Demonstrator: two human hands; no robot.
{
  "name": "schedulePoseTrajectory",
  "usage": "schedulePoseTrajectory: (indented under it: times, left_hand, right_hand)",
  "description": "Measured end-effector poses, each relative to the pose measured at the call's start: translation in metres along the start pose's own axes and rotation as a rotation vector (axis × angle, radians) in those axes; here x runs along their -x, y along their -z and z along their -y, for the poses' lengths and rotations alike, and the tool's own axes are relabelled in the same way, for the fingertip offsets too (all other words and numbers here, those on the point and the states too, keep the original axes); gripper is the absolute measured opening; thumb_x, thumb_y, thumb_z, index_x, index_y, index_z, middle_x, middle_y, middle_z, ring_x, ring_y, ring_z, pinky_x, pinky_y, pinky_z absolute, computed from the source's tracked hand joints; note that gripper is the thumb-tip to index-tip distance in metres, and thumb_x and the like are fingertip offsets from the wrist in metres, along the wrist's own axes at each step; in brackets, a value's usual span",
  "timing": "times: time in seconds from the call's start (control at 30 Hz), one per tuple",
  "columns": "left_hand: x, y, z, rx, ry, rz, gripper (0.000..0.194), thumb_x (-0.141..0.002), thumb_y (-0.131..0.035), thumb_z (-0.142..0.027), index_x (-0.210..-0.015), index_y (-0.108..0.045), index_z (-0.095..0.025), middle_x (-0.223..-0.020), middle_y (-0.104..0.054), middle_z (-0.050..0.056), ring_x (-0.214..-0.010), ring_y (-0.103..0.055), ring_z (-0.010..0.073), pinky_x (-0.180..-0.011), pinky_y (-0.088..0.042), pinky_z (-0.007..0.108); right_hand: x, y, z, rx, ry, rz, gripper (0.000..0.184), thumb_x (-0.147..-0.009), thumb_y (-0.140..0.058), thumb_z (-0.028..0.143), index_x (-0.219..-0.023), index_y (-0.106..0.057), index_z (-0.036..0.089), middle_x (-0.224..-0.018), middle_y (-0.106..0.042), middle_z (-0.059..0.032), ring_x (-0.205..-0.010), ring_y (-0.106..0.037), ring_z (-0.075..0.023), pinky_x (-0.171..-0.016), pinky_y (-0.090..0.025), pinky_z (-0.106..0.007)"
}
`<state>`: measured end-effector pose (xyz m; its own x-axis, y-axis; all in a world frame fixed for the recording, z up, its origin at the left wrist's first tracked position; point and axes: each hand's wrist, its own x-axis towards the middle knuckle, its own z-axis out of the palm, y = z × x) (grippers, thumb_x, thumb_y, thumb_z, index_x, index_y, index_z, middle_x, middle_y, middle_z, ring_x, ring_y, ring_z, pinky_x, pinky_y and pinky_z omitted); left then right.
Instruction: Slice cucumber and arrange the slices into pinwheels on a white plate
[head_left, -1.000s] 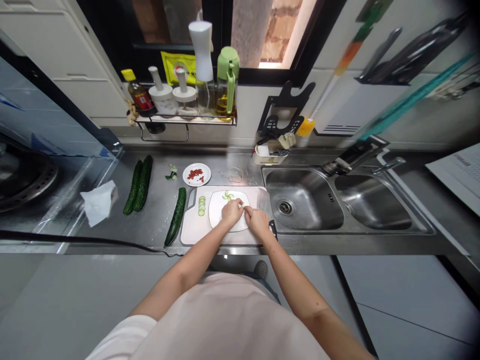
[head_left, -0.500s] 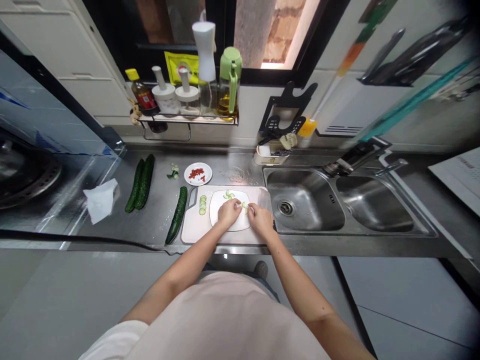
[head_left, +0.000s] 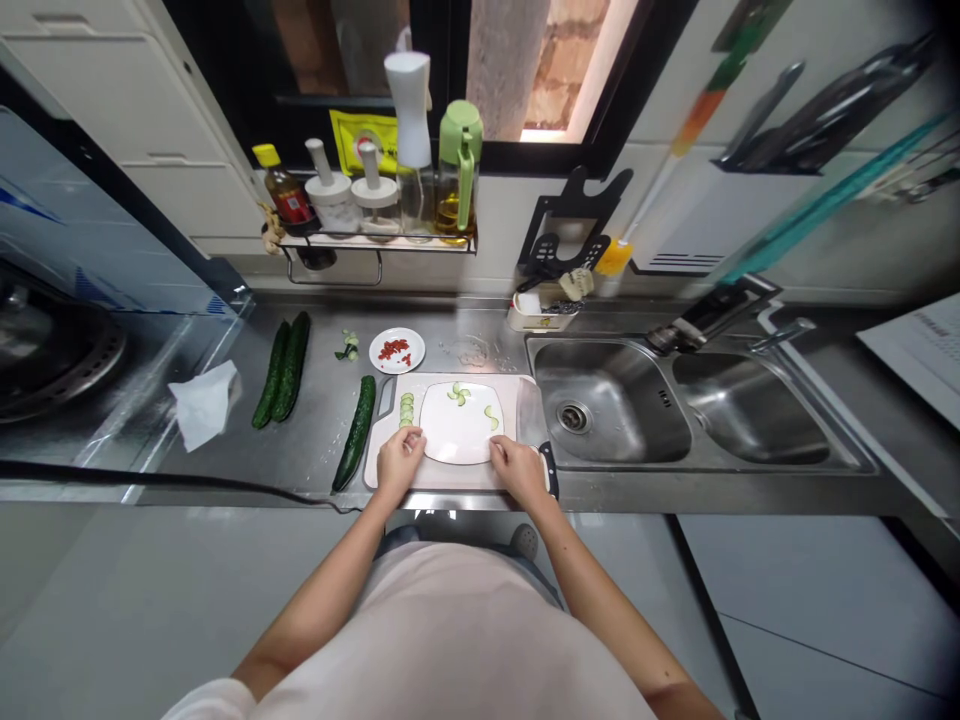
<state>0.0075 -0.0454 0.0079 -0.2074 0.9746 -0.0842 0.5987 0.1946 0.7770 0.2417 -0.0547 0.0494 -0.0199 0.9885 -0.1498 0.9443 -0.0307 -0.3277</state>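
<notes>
My left hand [head_left: 400, 464] is closed, with its fingertips at the lower end of a row of cucumber slices [head_left: 406, 408]. What its fingers hold, if anything, is hidden. By the lower right edge of a white square plate [head_left: 459, 448], my right hand [head_left: 519, 470] has thumb and fingers pinched together; I cannot make out anything between them. Thin cucumber pieces lie fanned [head_left: 459, 394] at the plate's top, and a few more [head_left: 491, 416] rest at its right. The plate stands on a pale cutting board [head_left: 386, 455]. A knife [head_left: 550, 468] with a black handle lies at the board's right edge.
Left of the board lies a whole cucumber [head_left: 354, 435], with two more [head_left: 282, 370] farther left. A small plate with red bits [head_left: 396, 364] and cucumber scraps [head_left: 347, 345] are behind. A white cloth or tissue [head_left: 204, 405] lies left; a double sink [head_left: 611, 400] is right.
My left hand has moved left from over the plate to the row of slices. My right hand has drawn slightly down towards me, leaving cucumber pieces in view on the plate's right side.
</notes>
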Motion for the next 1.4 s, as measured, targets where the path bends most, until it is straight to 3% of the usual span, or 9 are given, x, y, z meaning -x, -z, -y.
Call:
schedulePoseTrajectory:
  times: [0.33, 0.53, 0.9, 1.1, 1.4]
  left_hand:
    - [-0.017, 0.022, 0.014, -0.223, 0.133, -0.123, 0.025, -0.081, -0.056, -0.031, -0.102, -0.066, -0.022, -0.081, -0.067, 0.003, -0.078, -0.062, 0.0188, -0.07, -0.042, 0.026]
    - [-0.021, 0.016, 0.01, -0.36, 0.149, -0.092, 0.028, -0.084, -0.054, -0.035, -0.107, -0.064, -0.022, -0.091, -0.067, 0.007, -0.086, -0.062, 0.0224, -0.07, -0.041, 0.028]
    - [-0.03, 0.009, 0.008, -0.422, 0.169, -0.052, 0.031, -0.085, -0.054, -0.042, -0.104, -0.063, -0.02, -0.097, -0.067, 0.009, -0.086, -0.062, 0.0242, -0.069, -0.04, 0.029]
    - [-0.029, 0.005, 0.005, -0.391, 0.178, -0.071, 0.026, -0.084, -0.055, -0.037, -0.102, -0.063, -0.021, -0.103, -0.066, 0.009, -0.089, -0.062, 0.0235, -0.07, -0.04, 0.029]
    - [-0.029, 0.002, 0.007, -0.163, 0.218, -0.142, 0.011, -0.08, -0.057, -0.027, -0.089, -0.062, -0.022, -0.088, -0.069, 0.003, -0.08, -0.062, 0.0179, -0.068, -0.04, 0.025]
  right_hand:
    - [-0.001, 0.0, 0.006, -0.049, 0.008, 0.04, 0.033, -0.093, -0.041, 0.035, -0.107, -0.069, 0.026, -0.082, -0.071, -0.003, -0.082, -0.062, -0.0173, -0.062, -0.03, -0.023]
    - [0.002, -0.003, 0.006, -0.081, 0.022, 0.028, 0.034, -0.093, -0.04, 0.036, -0.107, -0.069, 0.026, -0.083, -0.071, -0.0031, -0.08, -0.062, -0.0174, -0.063, -0.031, -0.023]
    - [0.004, -0.009, 0.005, -0.119, 0.042, 0.019, 0.035, -0.094, -0.039, 0.037, -0.106, -0.069, 0.024, -0.085, -0.072, -0.0036, -0.081, -0.064, -0.0185, -0.066, -0.035, -0.024]
    - [0.003, -0.011, 0.007, -0.123, 0.053, 0.027, 0.034, -0.093, -0.039, 0.036, -0.107, -0.069, 0.025, -0.087, -0.073, -0.0035, -0.082, -0.064, -0.0178, -0.067, -0.036, -0.023]
    - [0.005, -0.01, 0.008, -0.139, 0.053, 0.017, 0.034, -0.093, -0.039, 0.036, -0.106, -0.069, 0.025, -0.086, -0.072, -0.0035, -0.081, -0.064, -0.0188, -0.066, -0.036, -0.024]
